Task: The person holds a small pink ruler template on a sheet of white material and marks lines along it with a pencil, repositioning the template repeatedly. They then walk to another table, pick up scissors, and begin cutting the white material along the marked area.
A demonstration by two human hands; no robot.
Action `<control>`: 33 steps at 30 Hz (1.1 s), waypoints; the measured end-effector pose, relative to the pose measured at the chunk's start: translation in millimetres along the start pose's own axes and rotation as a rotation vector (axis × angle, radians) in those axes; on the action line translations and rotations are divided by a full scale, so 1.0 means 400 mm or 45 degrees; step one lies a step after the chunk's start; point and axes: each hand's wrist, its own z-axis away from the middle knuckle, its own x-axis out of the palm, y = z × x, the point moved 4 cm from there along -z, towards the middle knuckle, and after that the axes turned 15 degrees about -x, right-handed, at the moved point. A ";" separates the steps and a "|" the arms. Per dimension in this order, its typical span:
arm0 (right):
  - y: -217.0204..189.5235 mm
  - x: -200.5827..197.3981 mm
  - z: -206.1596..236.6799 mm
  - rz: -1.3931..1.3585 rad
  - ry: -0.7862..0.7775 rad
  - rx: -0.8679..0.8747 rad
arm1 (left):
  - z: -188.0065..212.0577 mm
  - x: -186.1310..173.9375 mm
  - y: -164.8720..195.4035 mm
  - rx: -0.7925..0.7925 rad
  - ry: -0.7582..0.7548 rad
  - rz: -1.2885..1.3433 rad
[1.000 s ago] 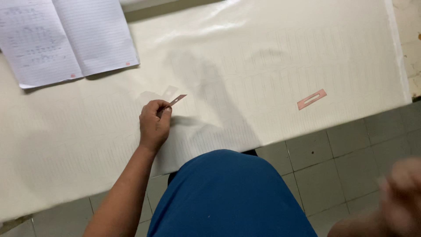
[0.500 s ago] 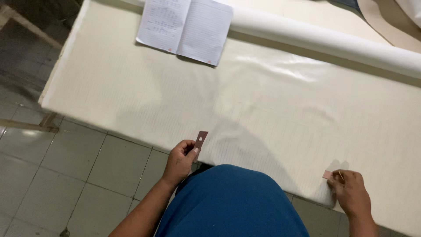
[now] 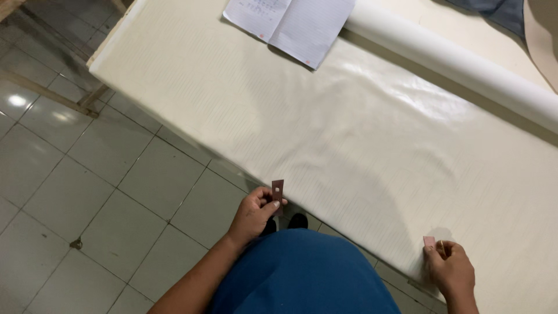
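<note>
Here, line by line:

Left hand: the left hand [image 3: 254, 214] is closed in a pinch on a small brown tag [image 3: 278, 193] with a round hole near its top, held upright just off the near edge of the cream sheet [image 3: 349, 134].

Right hand: the right hand [image 3: 450, 268] is closed on a small pink tag [image 3: 429, 241], thumb and fingers curled round it, resting at the sheet's near edge well along to the right.

Sheet: it lies flat over the long table, glossy and faintly lined, running off a white roll [image 3: 453, 61] at the far side; the near edge hangs slightly past the table.

Step in hand, as I judge it: both tags are being set to the near edge, one at each hand, as markers or clips.

Doing it well: keep the sheet flat and untugged, bring each tag square to the edge, not slanted, and hold the brown tag by its lower half so that the hole stays clear.

Care: the two hands are well apart, so a pull at one end would probably ripple the sheet toward the other; light, even pressure suits it.

Elsewhere: an open notebook [image 3: 290, 23] lies on the far left of the sheet, apart from both hands; grey floor tiles [image 3: 87, 192] show below the table.
</note>
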 end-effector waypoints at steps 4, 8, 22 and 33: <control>0.012 0.004 -0.019 0.047 -0.106 0.084 | 0.022 0.001 -0.052 -0.038 0.008 -0.056; -0.049 0.024 -0.021 0.046 -0.208 0.123 | 0.023 -0.040 -0.041 -0.051 0.040 0.012; -0.982 0.331 0.087 -1.201 -0.402 -0.895 | 0.081 -0.282 0.294 0.151 -0.286 -0.137; -1.174 0.463 0.068 -1.567 -0.654 -0.797 | 0.073 -0.511 0.350 0.087 -0.221 -0.308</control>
